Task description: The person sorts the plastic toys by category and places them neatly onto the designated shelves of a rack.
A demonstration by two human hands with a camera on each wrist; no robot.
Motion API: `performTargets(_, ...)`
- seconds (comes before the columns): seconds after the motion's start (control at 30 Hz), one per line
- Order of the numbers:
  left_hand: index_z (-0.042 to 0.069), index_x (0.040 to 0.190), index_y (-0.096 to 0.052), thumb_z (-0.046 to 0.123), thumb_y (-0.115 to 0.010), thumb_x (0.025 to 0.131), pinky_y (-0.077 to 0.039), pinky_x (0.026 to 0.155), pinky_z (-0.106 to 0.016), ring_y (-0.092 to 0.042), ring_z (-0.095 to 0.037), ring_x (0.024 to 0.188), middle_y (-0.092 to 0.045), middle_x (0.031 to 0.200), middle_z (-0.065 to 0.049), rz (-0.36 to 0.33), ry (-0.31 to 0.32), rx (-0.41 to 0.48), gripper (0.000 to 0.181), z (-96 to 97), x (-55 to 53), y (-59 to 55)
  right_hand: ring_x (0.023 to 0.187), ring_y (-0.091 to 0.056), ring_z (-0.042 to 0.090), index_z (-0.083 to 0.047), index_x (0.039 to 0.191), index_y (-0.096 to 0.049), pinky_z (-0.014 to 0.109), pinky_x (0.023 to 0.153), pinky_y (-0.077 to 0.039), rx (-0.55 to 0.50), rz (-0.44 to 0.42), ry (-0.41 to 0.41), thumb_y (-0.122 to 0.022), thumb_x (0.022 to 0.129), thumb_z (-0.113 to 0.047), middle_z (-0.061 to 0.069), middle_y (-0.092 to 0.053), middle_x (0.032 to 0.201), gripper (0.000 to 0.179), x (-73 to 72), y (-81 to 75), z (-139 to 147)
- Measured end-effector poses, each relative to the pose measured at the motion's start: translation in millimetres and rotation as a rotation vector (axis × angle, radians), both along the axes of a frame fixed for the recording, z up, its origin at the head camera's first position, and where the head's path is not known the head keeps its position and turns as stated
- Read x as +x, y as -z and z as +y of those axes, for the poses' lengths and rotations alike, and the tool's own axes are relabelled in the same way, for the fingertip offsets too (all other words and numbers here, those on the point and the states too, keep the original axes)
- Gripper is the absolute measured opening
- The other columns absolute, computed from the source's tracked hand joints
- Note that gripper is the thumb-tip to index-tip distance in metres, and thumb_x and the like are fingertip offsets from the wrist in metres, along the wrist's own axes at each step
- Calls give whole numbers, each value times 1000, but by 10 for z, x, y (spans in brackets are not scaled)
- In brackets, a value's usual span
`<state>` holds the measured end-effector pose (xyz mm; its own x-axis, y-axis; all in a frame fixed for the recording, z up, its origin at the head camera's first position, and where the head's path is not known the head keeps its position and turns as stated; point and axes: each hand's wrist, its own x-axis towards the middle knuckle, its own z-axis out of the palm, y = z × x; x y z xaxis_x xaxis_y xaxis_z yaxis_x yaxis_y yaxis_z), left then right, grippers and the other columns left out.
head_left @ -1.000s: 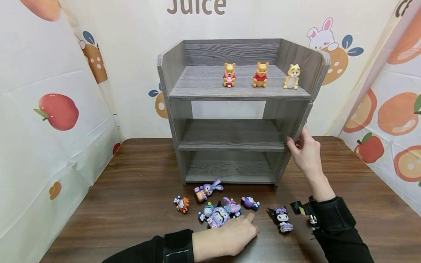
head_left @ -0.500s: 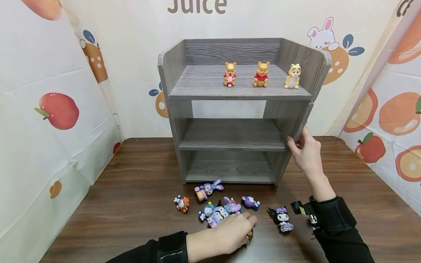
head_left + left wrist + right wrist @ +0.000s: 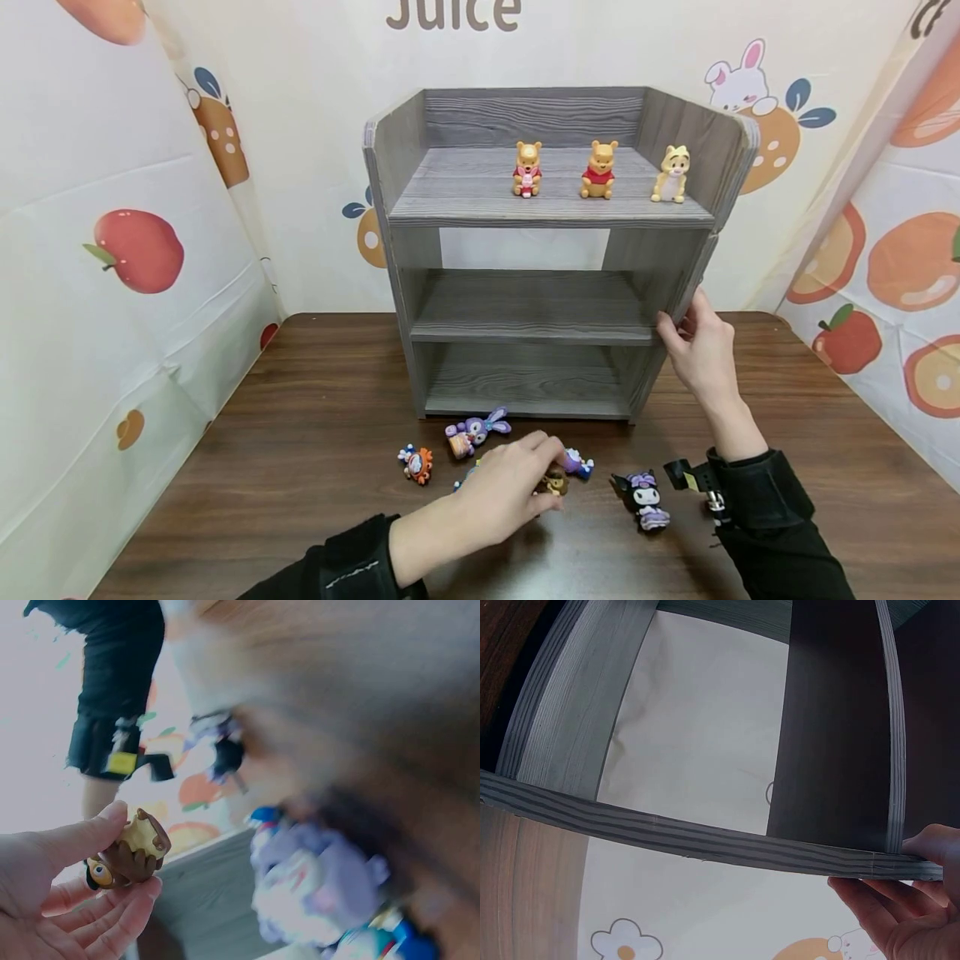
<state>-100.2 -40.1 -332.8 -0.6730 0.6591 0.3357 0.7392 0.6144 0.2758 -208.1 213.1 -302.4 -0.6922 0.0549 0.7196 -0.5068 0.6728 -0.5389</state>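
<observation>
My left hand (image 3: 495, 492) pinches a small brown owl figurine (image 3: 135, 851) with a pale yellow belly and an orange eye, between thumb and fingers. In the head view it is over the pile of purple figurines, hiding most of them. In the left wrist view, a purple figurine (image 3: 315, 877) lies beyond the owl. My right hand (image 3: 701, 346) grips the right side panel of a grey wood-grain shelf (image 3: 532, 308), thumb at the front edge and fingers on the outer side; the right wrist view shows the hand at the panel's edge (image 3: 810, 859).
Two yellow bear figurines (image 3: 597, 171) and a pale yellow animal figurine (image 3: 670, 175) sit on the top shelf. On the brown table (image 3: 300, 467) lie a purple rabbit figurine (image 3: 475, 432), an orange-and-blue figurine (image 3: 416, 463) and a black-and-purple figurine (image 3: 643, 500). Printed cloth walls surround the table.
My left hand has taken hold of the owl figurine at the near side of the pile and carried it forward over the purple figurines. My right hand stays on the shelf.
</observation>
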Motion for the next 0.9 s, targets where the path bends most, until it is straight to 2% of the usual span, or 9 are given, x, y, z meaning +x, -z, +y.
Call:
performTargets(0.2,10,94,-55,24,-72,72,-42,58,-17,-51,-4,69,-55,88,5,9,-30,79,31,-145,-22,-234,81,-59,42,5,113,-47,0,60,-33,-6,-4,2,-51,84,-3,26,-59,94,30,-11,8,0)
performTargets(0.47,9,95,-56,22,-73,71,-46,62,-28,-55,-10,71,-55,84,3,106,-73,135,32,-341,-84,-555,82,-59,42,5,112,-48,0,60,-33,-8,-10,-1,-51,84,-3,27,-59,93,30,-11,6,-7)
performTargets(0.9,5,96,-57,16,-73,72,-45,67,-24,-54,-10,75,-57,88,-1,164,-147,201,31,-555,-138,-1321,82,-59,42,4,113,-48,-1,60,-33,4,-10,18,-52,84,-3,26,-59,91,30,0,-2,-3)
